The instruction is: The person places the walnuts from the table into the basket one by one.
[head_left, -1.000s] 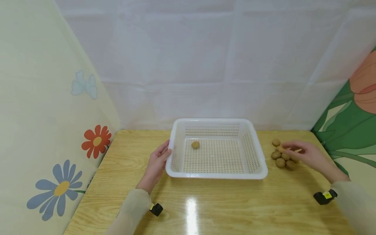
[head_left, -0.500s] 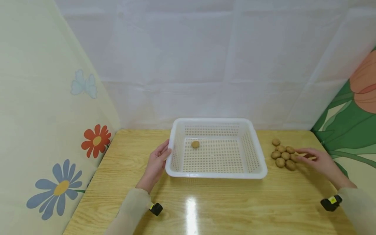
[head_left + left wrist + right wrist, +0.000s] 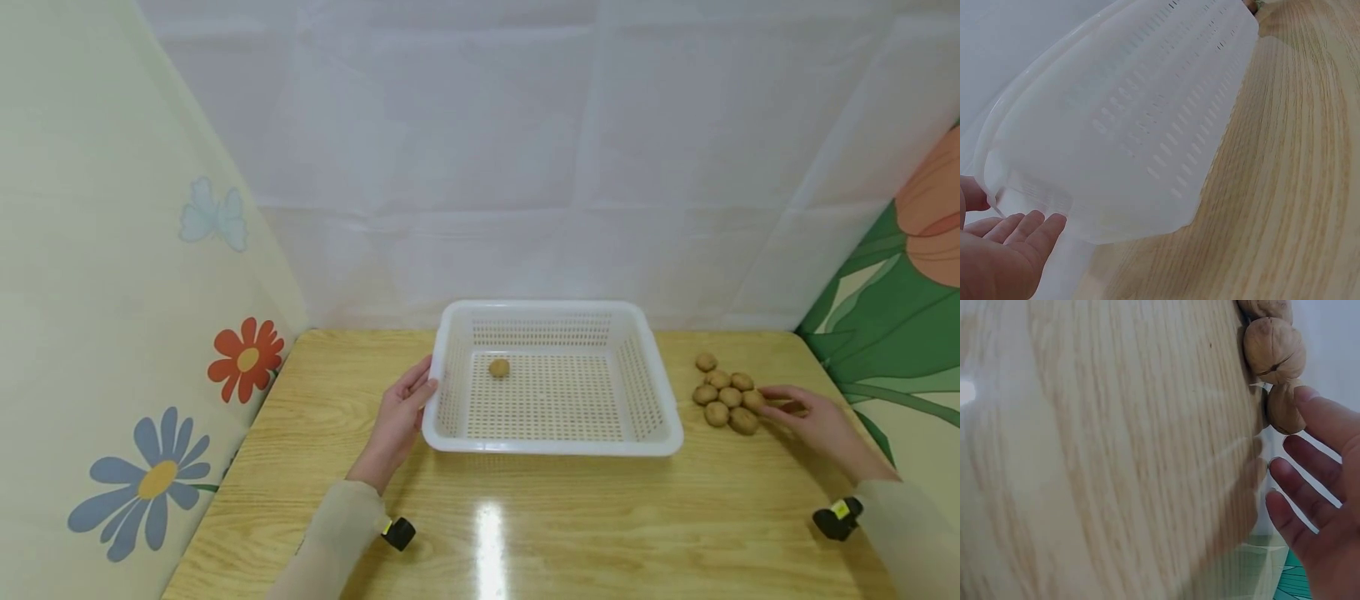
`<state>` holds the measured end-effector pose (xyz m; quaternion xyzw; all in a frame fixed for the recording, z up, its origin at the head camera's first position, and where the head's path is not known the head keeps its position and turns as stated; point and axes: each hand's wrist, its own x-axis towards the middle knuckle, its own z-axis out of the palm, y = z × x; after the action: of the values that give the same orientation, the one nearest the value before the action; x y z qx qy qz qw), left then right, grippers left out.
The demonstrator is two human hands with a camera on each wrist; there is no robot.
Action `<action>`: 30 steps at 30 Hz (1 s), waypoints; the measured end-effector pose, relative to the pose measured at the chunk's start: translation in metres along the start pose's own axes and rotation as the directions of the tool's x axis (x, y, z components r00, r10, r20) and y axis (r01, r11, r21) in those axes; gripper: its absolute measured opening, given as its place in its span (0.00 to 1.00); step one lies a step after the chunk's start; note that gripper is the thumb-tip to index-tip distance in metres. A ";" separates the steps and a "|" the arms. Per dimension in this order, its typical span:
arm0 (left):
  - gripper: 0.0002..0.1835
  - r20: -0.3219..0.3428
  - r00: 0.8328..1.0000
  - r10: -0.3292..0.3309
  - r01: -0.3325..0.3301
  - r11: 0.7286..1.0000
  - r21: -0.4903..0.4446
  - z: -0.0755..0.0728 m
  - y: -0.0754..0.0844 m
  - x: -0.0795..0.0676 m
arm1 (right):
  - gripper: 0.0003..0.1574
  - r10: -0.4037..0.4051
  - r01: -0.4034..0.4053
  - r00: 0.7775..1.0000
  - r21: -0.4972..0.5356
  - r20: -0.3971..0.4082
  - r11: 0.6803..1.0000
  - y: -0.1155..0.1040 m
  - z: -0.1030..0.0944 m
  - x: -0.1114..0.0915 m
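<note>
Right hand [image 3: 819, 423] shifted to pile [image 3: 730, 397] edge: fingers spread, thumb on 1 nut [image 3: 1282, 411], none lifted. Left hand [image 3: 395, 417] pinches basket [image 3: 552, 447].

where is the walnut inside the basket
In the head view, the walnut lies in the basket, near its back left corner, on the side the left hand holds.

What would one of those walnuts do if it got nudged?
A walnut looks nearly round, so it would probably roll. Within the cluster, close neighbours might block it. Its seamed shell looks hard, so it likely wouldn't squash.
</note>
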<state>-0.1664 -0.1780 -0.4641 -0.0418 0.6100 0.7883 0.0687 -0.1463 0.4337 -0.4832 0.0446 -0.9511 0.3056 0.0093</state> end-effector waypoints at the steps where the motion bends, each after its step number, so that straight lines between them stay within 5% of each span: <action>1: 0.29 -0.001 1.000 -0.001 0.001 1.000 0.002 0.000 0.000 0.000 | 0.27 -0.003 0.003 1.000 0.005 -0.003 1.000 0.000 0.001 0.000; 17: 0.29 -0.002 1.000 -0.014 0.014 1.000 0.001 -0.001 0.000 0.000 | 0.25 -0.003 0.005 0.999 0.033 -0.047 0.999 0.009 0.004 0.002; 30: 0.29 -0.004 1.000 -0.008 0.008 1.000 0.009 -0.001 0.000 0.001 | 0.26 0.006 -0.005 1.000 0.045 -0.010 0.999 -0.021 -0.014 -0.001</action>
<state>-0.1671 -0.1794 -0.4643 -0.0454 0.6133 0.7854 0.0706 -0.1438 0.4248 -0.4602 0.0406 -0.9441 0.3270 0.0126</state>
